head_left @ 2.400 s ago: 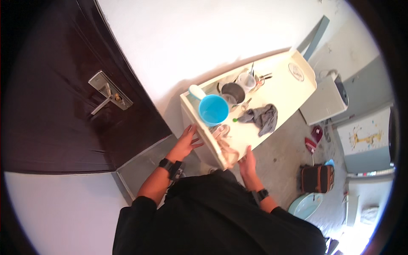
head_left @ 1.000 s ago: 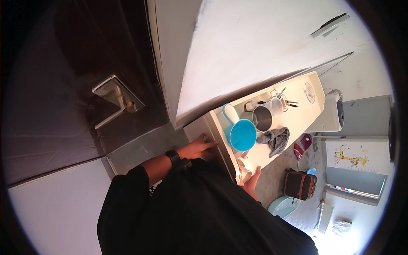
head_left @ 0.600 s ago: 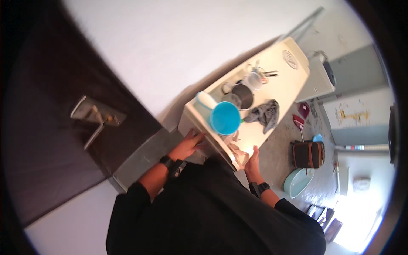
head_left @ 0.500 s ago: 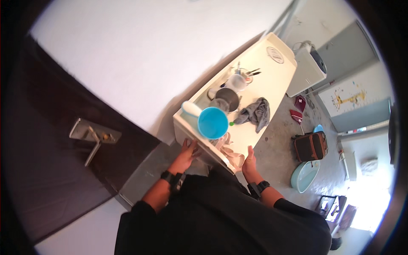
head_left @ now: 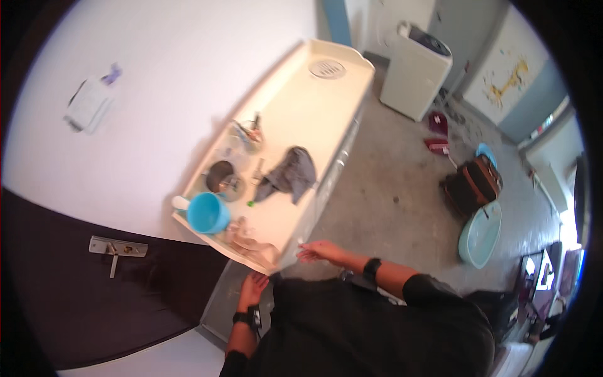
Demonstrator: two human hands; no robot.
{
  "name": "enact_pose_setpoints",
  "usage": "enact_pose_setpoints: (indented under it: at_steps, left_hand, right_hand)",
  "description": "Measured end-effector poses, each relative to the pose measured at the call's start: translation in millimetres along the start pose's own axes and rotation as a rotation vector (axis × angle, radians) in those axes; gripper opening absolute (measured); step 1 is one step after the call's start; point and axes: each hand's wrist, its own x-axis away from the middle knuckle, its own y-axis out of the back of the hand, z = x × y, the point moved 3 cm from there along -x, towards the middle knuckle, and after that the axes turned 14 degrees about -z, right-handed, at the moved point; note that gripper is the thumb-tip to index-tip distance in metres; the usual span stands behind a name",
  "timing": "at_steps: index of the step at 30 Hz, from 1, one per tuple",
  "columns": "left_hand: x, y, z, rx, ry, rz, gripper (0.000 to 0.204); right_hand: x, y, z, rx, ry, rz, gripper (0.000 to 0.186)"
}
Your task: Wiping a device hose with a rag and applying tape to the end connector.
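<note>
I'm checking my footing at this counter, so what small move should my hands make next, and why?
Probably bring the right hand back onto the counter edge. It hovers open just off the near corner, while the left hand sits low under that corner. The crumpled beige cloth and blue scoop lie right there within reach.

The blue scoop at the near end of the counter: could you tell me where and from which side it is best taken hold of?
Probably by the pale stub handle that sticks out of the blue scoop toward the wall side. The left hand is nearer, below the counter edge. Come from the left, since the beige cloth and the pot crowd its other sides.
</note>
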Motion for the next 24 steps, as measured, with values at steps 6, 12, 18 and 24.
enact_pose_setpoints:
  at_steps: [6,12,18,24]
  left_hand:
    - [-41,27,48,-0.372,0.165,-0.231,0.029]
    - [-37,-37,81,-0.886,0.191,0.120,0.035]
    - [-93,-203,104,-1.025,0.321,0.342,0.049]
    - [-133,-367,68,-0.815,0.158,0.378,0.043]
  right_hand:
    - [-6,148,-59,-0.050,-0.198,-0.214,0.031]
    - [4,326,-90,-0.291,-0.142,-0.730,0.024]
    - [31,449,-164,0.441,-0.300,-0.466,0.023]
    - [22,514,-114,0.712,-0.199,-0.382,0.025]
